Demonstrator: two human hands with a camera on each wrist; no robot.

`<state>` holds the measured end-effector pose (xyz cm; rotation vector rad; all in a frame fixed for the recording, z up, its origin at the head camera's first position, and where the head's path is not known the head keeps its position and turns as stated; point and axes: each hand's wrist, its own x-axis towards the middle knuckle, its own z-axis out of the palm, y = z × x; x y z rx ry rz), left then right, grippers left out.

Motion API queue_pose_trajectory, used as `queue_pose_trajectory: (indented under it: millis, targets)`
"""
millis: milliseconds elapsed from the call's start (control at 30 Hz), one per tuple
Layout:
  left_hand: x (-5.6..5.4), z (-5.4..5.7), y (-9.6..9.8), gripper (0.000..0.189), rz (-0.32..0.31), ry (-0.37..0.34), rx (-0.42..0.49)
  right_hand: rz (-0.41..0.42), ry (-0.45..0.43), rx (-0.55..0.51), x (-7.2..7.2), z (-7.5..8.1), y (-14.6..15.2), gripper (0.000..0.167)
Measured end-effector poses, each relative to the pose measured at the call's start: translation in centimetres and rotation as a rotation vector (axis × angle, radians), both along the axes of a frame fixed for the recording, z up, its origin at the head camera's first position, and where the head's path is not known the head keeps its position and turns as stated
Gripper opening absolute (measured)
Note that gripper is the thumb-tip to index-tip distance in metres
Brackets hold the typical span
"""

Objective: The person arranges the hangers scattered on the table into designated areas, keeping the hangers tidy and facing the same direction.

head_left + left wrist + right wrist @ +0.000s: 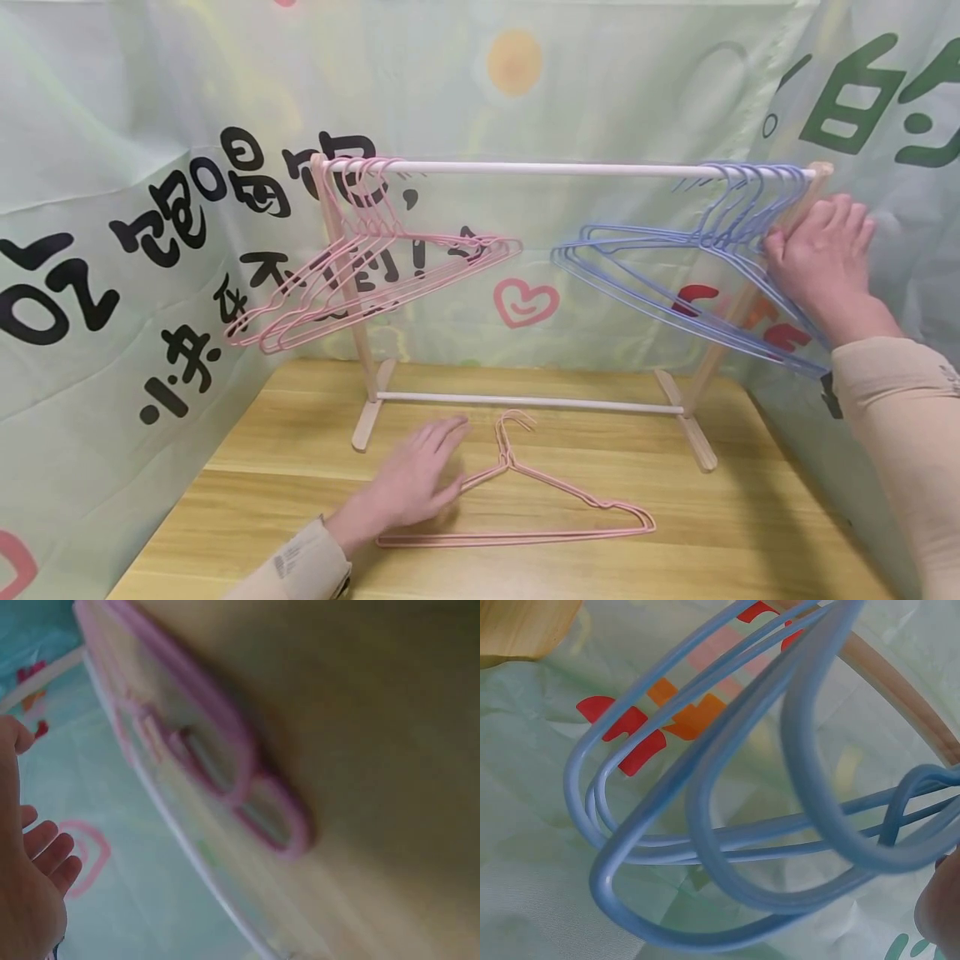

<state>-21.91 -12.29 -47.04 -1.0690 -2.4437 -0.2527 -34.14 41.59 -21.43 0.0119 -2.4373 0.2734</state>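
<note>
A pair of pink hangers (pixel 570 487) lies stacked on the wooden table, hooks pointing away. My left hand (pixel 416 479) is over their left shoulder, its fingers loosely extended; the left wrist view shows the hand (pixel 37 877) off to one side of the blurred hook. Several blue hangers (pixel 645 237) hang bunched at the right end of the white rail. My right hand (pixel 828 262) is raised beside the rack's right post, thumb at the hangers' shoulders. Only one fingertip (pixel 939 900) appears in the right wrist view, beside the blue wires; whether the hand grips anything I cannot tell.
The wooden rack has a white top rail (pixel 540 169) and a white lower bar (pixel 525 402), with feet on the table (pixel 300 467). Several pink hangers (pixel 367 250) hang at its left end. A printed cloth (pixel 450 92) surrounds the table behind and at both sides.
</note>
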Motion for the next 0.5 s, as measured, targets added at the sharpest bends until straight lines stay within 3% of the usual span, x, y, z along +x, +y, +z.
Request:
queue_pose_trajectory:
  millis: [267,367,500]
  targets:
    - [0.4,-1.9,0.5,0.083,-0.045,-0.133,-0.177,0.002,0.001,-0.003,-0.1,0.0,0.0,0.042]
    - [0.5,-2.3,0.5,0.088,-0.056,-0.193,-0.209,-0.001,-0.002,-0.001,-0.1,0.0,-0.1,0.042]
    - [0.6,-2.7,0.6,0.092,-0.068,-0.217,-0.241,-0.005,-0.008,0.002,0.0,0.0,-0.1,0.043]
